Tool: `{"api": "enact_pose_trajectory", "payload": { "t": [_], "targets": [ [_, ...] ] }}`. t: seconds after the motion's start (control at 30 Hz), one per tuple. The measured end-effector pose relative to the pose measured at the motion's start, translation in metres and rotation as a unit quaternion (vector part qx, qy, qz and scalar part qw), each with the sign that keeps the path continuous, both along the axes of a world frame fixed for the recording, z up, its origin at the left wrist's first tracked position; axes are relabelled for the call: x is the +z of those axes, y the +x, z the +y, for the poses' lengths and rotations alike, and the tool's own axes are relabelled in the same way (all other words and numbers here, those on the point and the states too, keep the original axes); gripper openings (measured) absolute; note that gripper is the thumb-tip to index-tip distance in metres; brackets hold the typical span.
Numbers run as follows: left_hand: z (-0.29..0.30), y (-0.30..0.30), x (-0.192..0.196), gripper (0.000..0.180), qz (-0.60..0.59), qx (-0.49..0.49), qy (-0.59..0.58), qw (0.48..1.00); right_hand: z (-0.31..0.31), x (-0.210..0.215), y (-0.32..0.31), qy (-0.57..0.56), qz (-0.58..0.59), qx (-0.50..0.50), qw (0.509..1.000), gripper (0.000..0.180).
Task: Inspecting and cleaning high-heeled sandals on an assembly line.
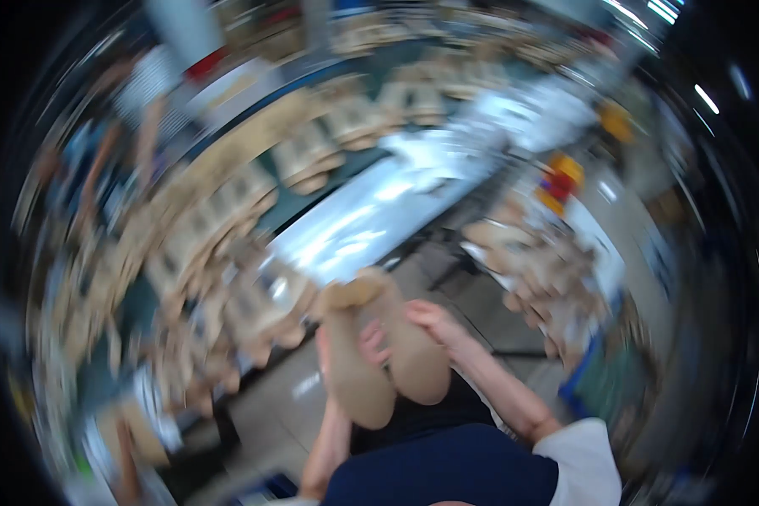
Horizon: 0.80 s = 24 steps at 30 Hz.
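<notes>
Navy garment [447, 468]: lies nearest the camera in the head view, along the lower edge, with a white sleeve [584, 460] to its right.
Left shoe [358, 384]: beige, in front of the wearer's body, rounded end toward it, tilted a little; details are blurred.
Right shoe [420, 363]: matching in shape and colour, just beside the left one, rounded ends close together.
Tan patch [354, 293]: at the far ends of the pair; whether it is a heel or a separate piece, I cannot tell.
Left hand [323, 352]: mostly hidden behind the left shoe, apparently closed around it; the fingers showing in the gap between the shoes seem to be its own.
Right hand [434, 322]: fingers bent in at the outer edge of the right shoe, apparently pinching it, not spread.
Handling: probably light, firm along the sole, with some give elsewhere; smooth faces may slip or mark, so the side edges near the middle look the best hold.
Green desk [291, 201]: bears rows of beige shoes [308, 156], up and to the left.
Shiny strip [337, 244]: silvery, beyond the pair.
Right-hand pile [557, 278]: beige shoe-like pieces, near a yellow-and-red thing [561, 181].
Co-worker [148, 97]: upper left, badly blurred.
</notes>
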<state>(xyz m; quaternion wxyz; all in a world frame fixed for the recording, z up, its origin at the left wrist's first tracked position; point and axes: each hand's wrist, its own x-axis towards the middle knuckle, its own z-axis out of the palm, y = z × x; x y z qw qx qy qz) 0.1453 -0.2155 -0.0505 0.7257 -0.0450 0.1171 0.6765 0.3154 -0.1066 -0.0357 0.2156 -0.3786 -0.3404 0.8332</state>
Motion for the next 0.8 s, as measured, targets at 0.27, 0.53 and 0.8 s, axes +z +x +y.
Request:
{"api": "enact_pose_trajectory", "payload": {
  "t": [0.27, 0.53, 0.8],
  "targets": [
    [0.038, 0.037, -0.022, 0.072, 0.03, -0.418, 0.086, 0.904, -0.071, 0.043, 0.016, 0.004, 0.194, -0.111, 0.975, 0.06],
    [0.041, 0.093, 0.011, 0.072, 0.095, -0.507, 0.145, 0.844, -0.11, -0.015, 0.024, 0.153, 0.458, -0.186, 0.856, 0.059],
    [-0.014, 0.198, 0.04, 0.072, 0.142, -0.496, 0.202, 0.832, -0.102, -0.056, 0.054, 0.207, 0.348, -0.262, 0.876, 0.06]
  ]
}}
